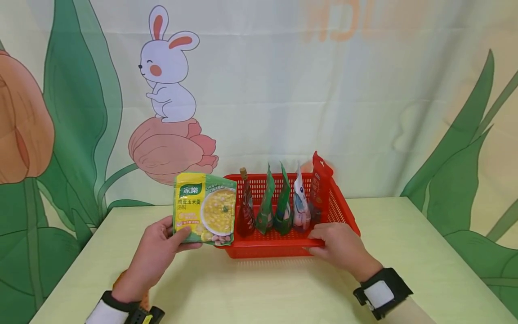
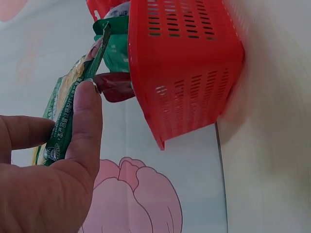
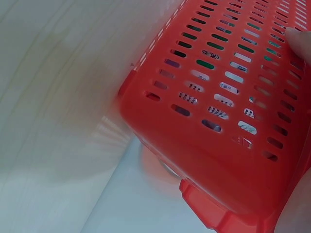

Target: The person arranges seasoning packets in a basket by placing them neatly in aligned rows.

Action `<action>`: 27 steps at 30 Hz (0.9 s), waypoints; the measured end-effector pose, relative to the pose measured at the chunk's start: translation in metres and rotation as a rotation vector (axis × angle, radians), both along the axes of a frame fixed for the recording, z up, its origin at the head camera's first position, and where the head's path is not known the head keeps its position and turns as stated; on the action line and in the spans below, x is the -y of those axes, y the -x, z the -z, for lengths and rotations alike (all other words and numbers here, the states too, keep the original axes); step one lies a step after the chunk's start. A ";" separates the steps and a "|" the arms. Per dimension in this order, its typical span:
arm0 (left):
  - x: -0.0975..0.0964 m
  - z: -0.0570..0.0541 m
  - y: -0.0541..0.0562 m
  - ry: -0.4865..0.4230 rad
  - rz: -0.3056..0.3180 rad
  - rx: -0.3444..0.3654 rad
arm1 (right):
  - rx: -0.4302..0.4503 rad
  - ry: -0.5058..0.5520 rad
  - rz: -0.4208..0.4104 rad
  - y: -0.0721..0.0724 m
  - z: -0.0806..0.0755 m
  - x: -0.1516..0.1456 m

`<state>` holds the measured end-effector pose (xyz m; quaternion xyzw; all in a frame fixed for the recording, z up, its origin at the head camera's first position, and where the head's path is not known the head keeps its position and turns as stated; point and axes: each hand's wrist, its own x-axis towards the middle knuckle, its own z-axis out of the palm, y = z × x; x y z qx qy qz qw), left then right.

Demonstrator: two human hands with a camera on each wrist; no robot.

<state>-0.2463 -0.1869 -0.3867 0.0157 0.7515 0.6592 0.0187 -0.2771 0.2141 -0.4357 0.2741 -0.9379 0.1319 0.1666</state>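
My left hand [image 1: 155, 252] pinches the lower left corner of a yellow and green corn soup packet [image 1: 204, 209], held upright with its printed front facing me. The packet overlaps the left end of a red plastic basket [image 1: 275, 251]. In the left wrist view the packet [image 2: 65, 114] appears edge-on between thumb and fingers, apart from the basket wall [image 2: 189, 63]. My right hand [image 1: 341, 247] grips the basket's front rim near its right corner. The right wrist view shows the slotted basket wall [image 3: 194, 141] and part of that hand [image 3: 299, 43].
Inside the basket stand a dark red bottle [image 1: 246, 211] with a cork-like top, two green packets [image 1: 265, 213], a white packet [image 1: 301, 209] and a taller red packet [image 1: 319, 189]. The pale table [image 1: 259, 292] meets a printed curtain [image 1: 263, 90] behind.
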 end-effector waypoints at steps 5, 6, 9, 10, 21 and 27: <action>-0.008 0.004 0.000 -0.018 -0.003 0.017 | 0.005 0.002 0.012 0.000 0.001 0.001; -0.009 0.005 0.000 -0.023 -0.001 0.020 | 0.004 0.002 0.016 0.000 0.001 0.001; -0.014 0.007 0.000 -0.032 0.003 0.026 | -0.005 0.003 0.018 0.000 0.001 0.000; -0.016 0.008 0.000 -0.033 0.005 0.027 | -0.012 0.003 0.015 0.000 0.001 0.000; -0.037 0.014 -0.003 -0.084 0.037 0.026 | -0.006 0.001 0.024 -0.001 0.000 0.001; -0.051 0.018 -0.003 -0.107 0.049 0.039 | 0.082 0.090 0.034 -0.005 -0.004 0.001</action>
